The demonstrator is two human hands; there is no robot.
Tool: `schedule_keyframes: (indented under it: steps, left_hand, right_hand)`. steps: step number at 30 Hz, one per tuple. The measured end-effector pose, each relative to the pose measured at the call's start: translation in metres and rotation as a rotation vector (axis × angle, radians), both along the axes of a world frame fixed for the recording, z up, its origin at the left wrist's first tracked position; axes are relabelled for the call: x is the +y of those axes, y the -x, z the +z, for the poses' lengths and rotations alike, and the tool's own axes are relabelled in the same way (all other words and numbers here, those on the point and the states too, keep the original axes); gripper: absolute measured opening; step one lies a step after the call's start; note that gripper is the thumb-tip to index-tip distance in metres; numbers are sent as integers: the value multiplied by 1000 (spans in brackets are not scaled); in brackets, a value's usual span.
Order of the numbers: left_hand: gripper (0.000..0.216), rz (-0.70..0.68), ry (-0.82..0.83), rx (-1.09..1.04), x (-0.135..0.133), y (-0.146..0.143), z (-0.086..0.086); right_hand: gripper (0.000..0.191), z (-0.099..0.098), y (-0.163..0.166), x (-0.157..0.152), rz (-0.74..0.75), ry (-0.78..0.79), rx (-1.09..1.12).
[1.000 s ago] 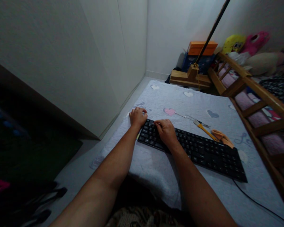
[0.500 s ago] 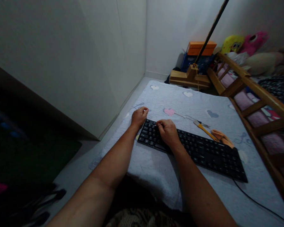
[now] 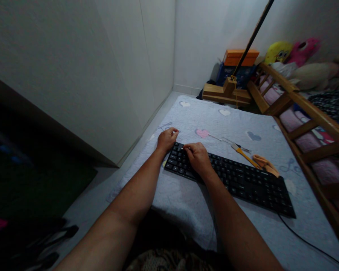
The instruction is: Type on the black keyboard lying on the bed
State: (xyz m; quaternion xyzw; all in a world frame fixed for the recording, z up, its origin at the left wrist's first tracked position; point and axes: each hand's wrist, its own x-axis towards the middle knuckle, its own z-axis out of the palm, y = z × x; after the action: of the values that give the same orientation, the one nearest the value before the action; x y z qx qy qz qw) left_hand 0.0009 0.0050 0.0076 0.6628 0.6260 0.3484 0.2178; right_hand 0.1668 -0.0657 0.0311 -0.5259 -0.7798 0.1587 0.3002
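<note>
A black full-size keyboard (image 3: pixel 254 190) lies slantwise on a cloth-covered table. My right hand (image 3: pixel 198 158) rests over its left part, thumb and fingers pinched together just above the upper-left keys. A tiny pale spot shows at those fingertips, too small to name. My left hand (image 3: pixel 167 139) is by the keyboard's upper-left corner, its fingers curled with thumb and forefinger close together; whatever they hold, if anything, is hidden. Behind the keyboard are a brush (image 3: pixel 244 155) with a yellow handle, a thin wire tool (image 3: pixel 228 141) and a folded brown cloth (image 3: pixel 265 165).
The table's cover (image 3: pixel 192 113) is pale blue with hearts. A cabinet (image 3: pixel 124 82) stands close on the left, a wooden bed rail (image 3: pixel 313 109) on the right. A wooden stand (image 3: pixel 226 92) with a slanting pole is beyond the far edge. The keyboard cable (image 3: pixel 307 244) trails to the lower right.
My right hand has shifted slightly left over the keyboard, fingers still pinched. My left hand stays almost in place at the corner; the keyboard has not visibly moved.
</note>
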Motion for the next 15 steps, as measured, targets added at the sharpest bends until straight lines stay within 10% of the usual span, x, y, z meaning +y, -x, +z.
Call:
schedule_keyframes:
  steps: [15]
  left_hand:
    - [32,7,2,54,2,0,-3]
  right_hand:
    - [21,5,-9,-1,-52,-15,5]
